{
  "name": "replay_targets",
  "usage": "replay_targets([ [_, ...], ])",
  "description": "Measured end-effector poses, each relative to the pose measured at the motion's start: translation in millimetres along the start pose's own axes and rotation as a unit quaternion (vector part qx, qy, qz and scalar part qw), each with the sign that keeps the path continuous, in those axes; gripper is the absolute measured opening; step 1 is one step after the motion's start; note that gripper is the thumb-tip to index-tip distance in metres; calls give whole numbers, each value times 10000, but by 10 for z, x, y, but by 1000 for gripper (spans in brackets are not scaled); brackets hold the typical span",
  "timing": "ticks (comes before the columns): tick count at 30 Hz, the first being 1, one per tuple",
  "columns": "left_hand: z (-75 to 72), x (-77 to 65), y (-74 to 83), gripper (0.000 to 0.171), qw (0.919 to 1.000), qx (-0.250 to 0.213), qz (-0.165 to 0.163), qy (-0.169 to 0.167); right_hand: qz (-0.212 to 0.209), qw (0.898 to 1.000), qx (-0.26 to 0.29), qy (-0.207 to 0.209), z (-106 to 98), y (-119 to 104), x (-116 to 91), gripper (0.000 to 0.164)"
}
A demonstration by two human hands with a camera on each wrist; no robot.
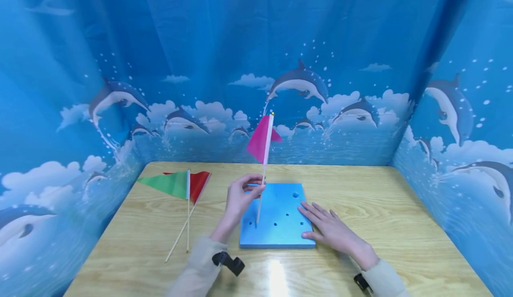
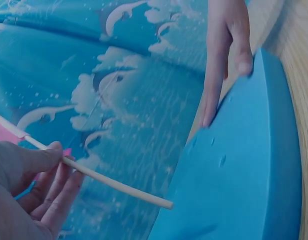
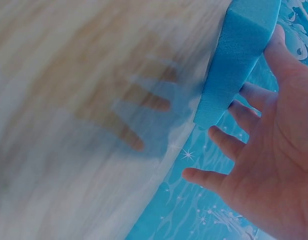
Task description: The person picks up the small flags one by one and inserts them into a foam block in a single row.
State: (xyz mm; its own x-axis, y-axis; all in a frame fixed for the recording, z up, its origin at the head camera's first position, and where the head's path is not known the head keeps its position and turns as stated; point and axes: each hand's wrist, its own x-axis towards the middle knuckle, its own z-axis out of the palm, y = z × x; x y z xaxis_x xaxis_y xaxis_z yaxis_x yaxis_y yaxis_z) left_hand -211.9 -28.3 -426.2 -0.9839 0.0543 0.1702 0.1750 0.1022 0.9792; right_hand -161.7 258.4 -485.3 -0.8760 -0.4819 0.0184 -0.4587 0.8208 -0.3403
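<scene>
My left hand (image 1: 239,201) pinches the thin wooden stick (image 2: 116,185) of a pink flag (image 1: 260,142) between thumb and fingers. The flag stands nearly upright over the left part of a blue foam board (image 1: 276,237) with several small holes in its top. In the left wrist view the stick's bare lower end shows in full, close over the board. My right hand (image 1: 334,232) lies with spread, straight fingers along the board's right edge, its fingertips on the top. From the right wrist view, the thumb and fingers (image 3: 229,142) reach over the board's side.
Left of the board, a green flag (image 1: 170,184) and a red flag (image 1: 198,185) lie on the wooden table (image 1: 360,190) with their sticks crossed. A blue curtain (image 1: 224,65) printed with dolphins hangs behind the table and along both sides.
</scene>
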Motion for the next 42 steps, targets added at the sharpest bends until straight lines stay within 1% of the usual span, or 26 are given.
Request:
replay_targets([
  [6, 283, 29, 26, 25, 9976, -494, 472, -135, -9, 10000, -38, 3, 0, -4, 3, 75],
  [10, 466, 47, 29, 26, 9941, -769, 739, -185, -116, 9997, -96, 172, 3, -13, -8, 73],
  [12, 549, 47, 47, 26, 9935, -813, 761, -231, -149, 9995, -125, 248, 10, -13, -9, 73],
  [13, 579, 25, 84, 24, 9929, -846, 797, -257, -156, 9994, -156, 267, 15, -13, -9, 73],
  [14, 618, 20, 75, 24, 9921, -895, 825, -288, -122, 9995, -173, 250, 19, -14, -10, 73],
  [16, 688, -20, 113, 23, 9918, -928, 812, -327, -81, 9994, -235, 229, 24, -18, -10, 72],
  [19, 787, -84, 131, 21, 9914, -922, 877, -310, -9, 9992, -361, 179, 20, -25, -13, 73],
  [20, 824, -95, 112, 21, 9918, -898, 867, -289, -2, 9990, -421, 174, 21, -24, -13, 73],
  [21, 850, -118, 132, 20, 9922, -867, 854, -267, -10, 9986, -485, 193, 20, -25, -14, 73],
  [24, 909, -158, 125, 19, 9935, -717, 848, -234, 3, 9980, -597, 199, 17, -25, -17, 73],
  [26, 940, -179, 103, 18, 9946, -637, 787, -232, 27, 9979, -630, 172, 19, -28, -16, 73],
  [29, 998, -160, -28, 18, 9959, -459, 760, -192, 71, 9982, -591, 83, 15, -41, -15, 73],
  [32, 1048, -117, -174, 18, 9954, -419, 844, -147, 103, 9984, -551, 37, 11, -52, -16, 73],
  [34, 1063, -97, -236, 18, 9947, -439, 917, -164, 113, 9985, -528, 48, 4, -60, -19, 72],
  [40, 1075, -81, -302, 16, 9942, -407, 962, -236, 98, 9985, -522, 94, -14, -68, -30, 72],
  [42, 1079, -83, -311, 17, 9949, -338, 914, -277, 102, 9984, -542, 103, -12, -60, -31, 71],
])
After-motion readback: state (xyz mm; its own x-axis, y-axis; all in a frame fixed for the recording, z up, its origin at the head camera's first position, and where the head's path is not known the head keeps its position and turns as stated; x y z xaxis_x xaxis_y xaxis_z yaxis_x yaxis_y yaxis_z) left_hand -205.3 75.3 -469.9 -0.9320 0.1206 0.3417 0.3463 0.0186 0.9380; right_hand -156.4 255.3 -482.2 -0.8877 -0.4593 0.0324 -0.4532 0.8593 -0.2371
